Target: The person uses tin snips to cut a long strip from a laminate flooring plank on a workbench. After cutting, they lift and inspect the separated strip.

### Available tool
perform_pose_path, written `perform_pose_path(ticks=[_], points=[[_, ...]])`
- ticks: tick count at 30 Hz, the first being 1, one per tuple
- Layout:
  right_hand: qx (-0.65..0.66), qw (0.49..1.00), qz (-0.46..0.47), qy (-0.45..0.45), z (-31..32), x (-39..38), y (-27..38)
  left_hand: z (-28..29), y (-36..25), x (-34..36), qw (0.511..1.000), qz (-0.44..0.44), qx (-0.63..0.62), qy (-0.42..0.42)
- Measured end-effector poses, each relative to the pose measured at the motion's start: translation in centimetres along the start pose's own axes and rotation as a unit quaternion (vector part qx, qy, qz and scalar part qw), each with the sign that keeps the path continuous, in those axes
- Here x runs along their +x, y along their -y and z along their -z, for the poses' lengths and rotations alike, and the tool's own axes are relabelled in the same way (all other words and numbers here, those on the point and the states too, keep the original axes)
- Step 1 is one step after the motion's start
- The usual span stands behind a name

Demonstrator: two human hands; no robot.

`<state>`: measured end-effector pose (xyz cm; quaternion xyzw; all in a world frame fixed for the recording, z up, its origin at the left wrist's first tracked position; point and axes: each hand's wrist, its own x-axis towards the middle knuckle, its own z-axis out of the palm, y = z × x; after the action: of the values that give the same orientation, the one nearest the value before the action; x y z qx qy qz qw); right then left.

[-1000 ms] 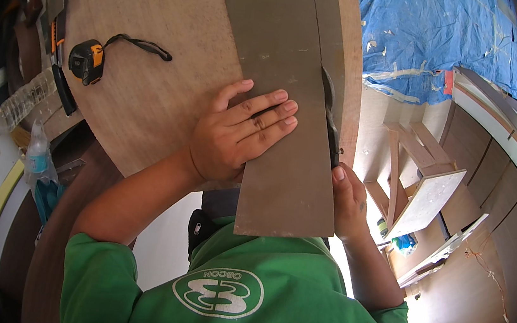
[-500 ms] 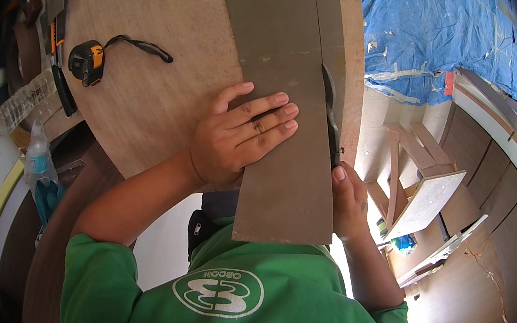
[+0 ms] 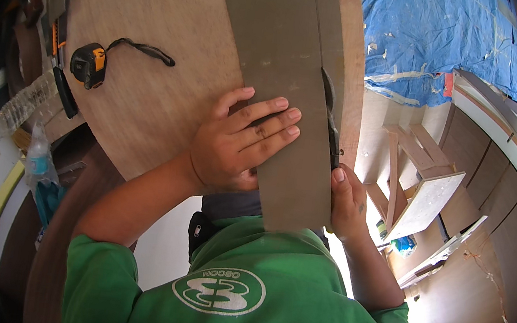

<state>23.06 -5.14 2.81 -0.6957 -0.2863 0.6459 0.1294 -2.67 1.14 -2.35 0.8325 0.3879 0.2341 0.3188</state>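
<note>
A long grey-brown sheet lies lengthwise over a wooden board, its near end reaching past the board to my green shirt. My left hand is laid on the sheet with fingers stretched out, pressing near its left edge. A thin dark line runs down the sheet's far right part. Where that line ends, a narrow dark strip stands twisted along the right edge. My right hand is closed around the near end of this strip, thumb on top. The fingers beneath are mostly hidden.
On the board at the left lies a black and orange tape measure with a wrist strap. Several tools, including a black and orange cutter, lie at the far left. A wooden frame and blue tarp are at the right.
The sheet's near end has swung to the right and drawn slightly away from me. My left hand has shifted very slightly right; my right hand stays closed in nearly the same spot.
</note>
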Motion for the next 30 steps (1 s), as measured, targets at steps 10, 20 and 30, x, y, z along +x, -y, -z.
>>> perform_pose_path(ticks=[10,20,30], points=[[0.027,1.000,-0.014,-0.004,0.1,-0.1,0.3,1.7,2.6,2.5,0.986,0.053,0.149,0.056],[0.004,1.000,-0.020,0.014,-0.1,-0.3,1.9,1.4,3.2,2.5,0.982,0.010,0.184,0.030],[-0.011,1.000,0.000,0.009,-0.4,-0.4,2.5,1.4,3.1,2.5,0.984,0.013,0.174,0.025]])
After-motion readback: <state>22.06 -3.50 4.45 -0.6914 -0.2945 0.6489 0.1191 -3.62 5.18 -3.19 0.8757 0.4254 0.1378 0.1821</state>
